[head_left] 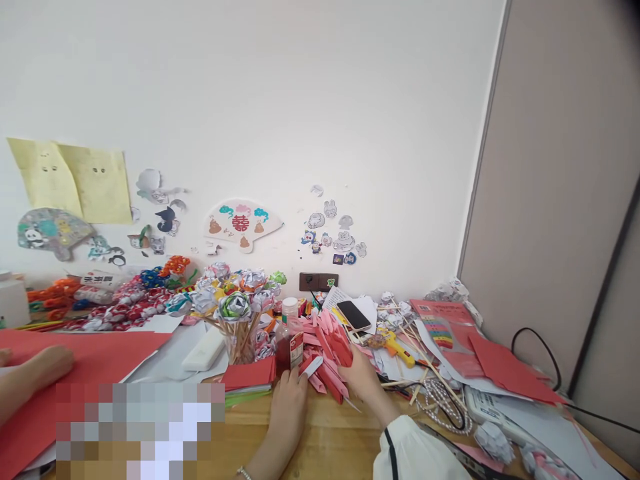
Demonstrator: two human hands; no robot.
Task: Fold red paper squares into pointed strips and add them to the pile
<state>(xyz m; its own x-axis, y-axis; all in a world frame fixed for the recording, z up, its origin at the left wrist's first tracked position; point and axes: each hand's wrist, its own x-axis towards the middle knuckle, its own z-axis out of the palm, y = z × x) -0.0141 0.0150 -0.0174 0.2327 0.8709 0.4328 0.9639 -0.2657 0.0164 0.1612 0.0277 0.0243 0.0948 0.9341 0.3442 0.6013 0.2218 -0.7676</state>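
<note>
My left hand (pixel 290 399) is at the front of the table, fingers closed around the near end of a small white folded paper piece (pixel 313 366). Just behind it stands a bottle of dark red liquid (pixel 283 347) with a label and a pale cap. My right hand (pixel 362 376) grips the right side of a heap of pink and red folded paper strips (pixel 331 341); its fingertips are partly hidden by the paper. A stack of red paper squares (pixel 250 371) lies to the left of my left hand.
Another person's hand (pixel 53 367) rests on a large red sheet (pixel 115 347) at the left. Paper flowers on sticks (pixel 235 307) fill a cup. A phone (pixel 353 315), yellow glue gun (pixel 400 349), bead string (pixel 445 407) and sticks clutter the right. A wall borders the back.
</note>
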